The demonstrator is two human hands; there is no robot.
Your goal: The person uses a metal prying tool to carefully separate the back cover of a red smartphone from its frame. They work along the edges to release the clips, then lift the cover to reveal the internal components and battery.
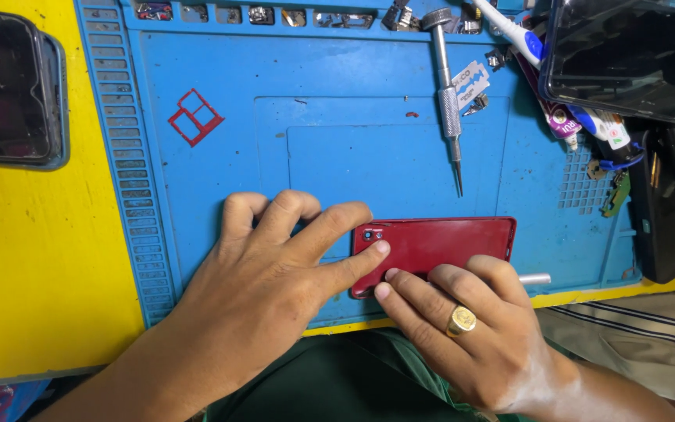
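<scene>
Both hands meet at the lower centre of the frame: the left hand spreads open and pins the camera end of a red phone lying back-up on the blue mat, while the right hand curls against its lower edge, seemingly around a silver tool, though its tip is hidden. Steady downward pressure from the left fingertip should keep the phone from sliding, and a shallow tool angle along the seam looks safest for the red back.

Yellow workbench, blue work mat, bright even light
</scene>
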